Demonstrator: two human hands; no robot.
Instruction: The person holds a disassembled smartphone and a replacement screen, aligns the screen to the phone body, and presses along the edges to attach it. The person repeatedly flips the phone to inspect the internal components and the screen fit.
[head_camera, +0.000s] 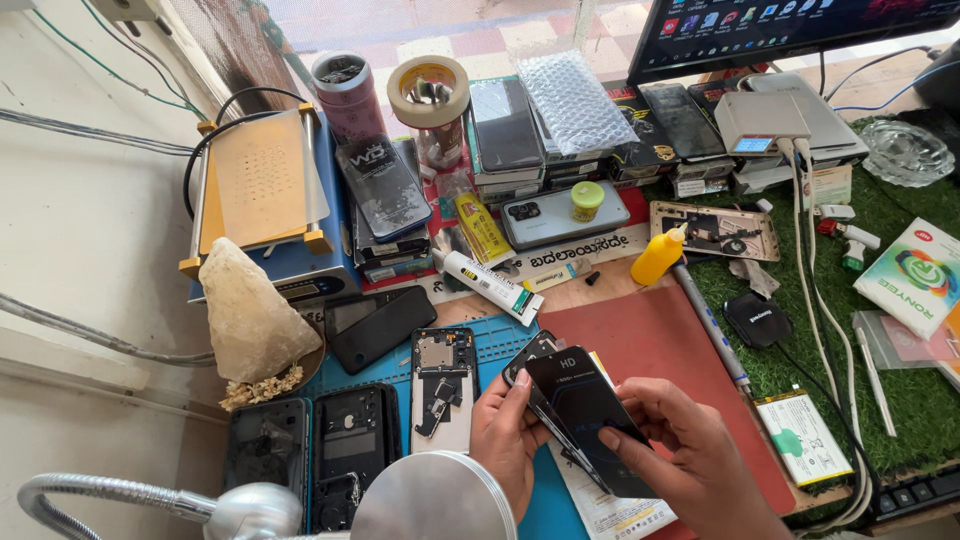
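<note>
While both hands pinch its edges, left hand (507, 432) and right hand (678, 450) grip a thin, rigid, breakable black glass phone screen (580, 408).

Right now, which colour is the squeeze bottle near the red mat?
Yellow squeeze bottle, head view.

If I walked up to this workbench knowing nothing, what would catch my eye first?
Most likely the two hands at the bottom centre: the left hand and right hand hold a dark phone screen panel over a red mat. Next, the pale pointed rock at the left, beside a blue and orange heating plate machine. Behind, stacked phones crowd the back, with a yellow squeeze bottle standing at the centre.
</note>
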